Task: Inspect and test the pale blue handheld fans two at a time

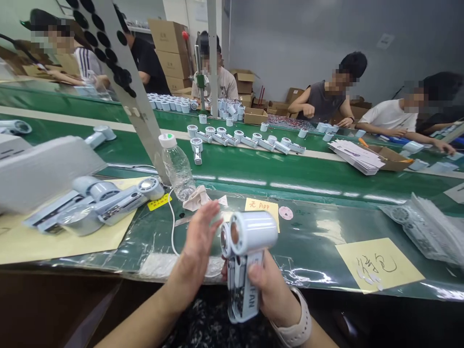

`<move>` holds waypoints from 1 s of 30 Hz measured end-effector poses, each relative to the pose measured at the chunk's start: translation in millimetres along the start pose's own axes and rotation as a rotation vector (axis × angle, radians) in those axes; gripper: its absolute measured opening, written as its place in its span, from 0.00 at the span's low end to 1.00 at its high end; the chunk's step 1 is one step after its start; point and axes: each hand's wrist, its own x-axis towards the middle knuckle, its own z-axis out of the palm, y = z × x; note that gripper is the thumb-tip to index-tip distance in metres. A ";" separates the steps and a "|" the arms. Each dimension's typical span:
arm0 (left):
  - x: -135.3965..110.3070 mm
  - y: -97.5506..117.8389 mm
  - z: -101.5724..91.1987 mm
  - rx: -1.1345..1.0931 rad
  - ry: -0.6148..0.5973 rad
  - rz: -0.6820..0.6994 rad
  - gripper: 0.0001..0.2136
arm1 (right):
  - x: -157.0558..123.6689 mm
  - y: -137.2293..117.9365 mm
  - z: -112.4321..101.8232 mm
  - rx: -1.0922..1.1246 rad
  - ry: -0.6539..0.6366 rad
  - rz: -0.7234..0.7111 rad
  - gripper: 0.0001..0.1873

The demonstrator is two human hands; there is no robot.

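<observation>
**Q:** Hands at this station?
**A:** Two: one left hand (197,241), one right hand (273,299).
**Q:** Units held?
**A:** One handheld fan (242,263), right hand only.
**Q:** Bottles?
**A:** One water bottle (177,166).
**Q:** Handwritten yellow notes?
**A:** Two: one "无 APP" note (261,211), one larger note (379,265).
**Q:** Personnel opposite?
**A:** Five co-workers (326,92).

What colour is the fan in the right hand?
The fan is pale bluish white; the head view shows it best.
</observation>
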 end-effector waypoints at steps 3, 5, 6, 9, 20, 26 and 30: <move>22.1 -7.6 -27.2 0.277 0.193 0.085 0.25 | 0.3 -6.1 4.5 0.402 -0.032 0.201 0.35; 31.8 -19.8 -47.2 0.465 0.274 0.129 0.22 | 1.5 -9.9 8.0 0.551 -0.055 0.314 0.40; 34.2 -26.7 -56.0 0.521 0.298 0.138 0.21 | 2.6 -12.0 9.4 0.607 -0.051 0.353 0.42; 33.9 -43.5 -72.6 0.652 0.311 0.130 0.20 | 7.3 -20.0 12.3 0.784 0.078 0.409 0.43; 33.3 -48.3 -67.9 0.959 0.197 0.141 0.17 | 14.9 -34.2 14.5 0.856 0.408 0.434 0.42; 32.8 -48.2 -70.1 1.011 0.178 0.138 0.13 | 0.7 -20.4 -5.9 0.314 0.314 0.010 0.29; 32.8 -47.2 -69.8 1.027 0.147 0.133 0.12 | -8.1 -24.4 -11.4 -0.129 0.287 -0.217 0.50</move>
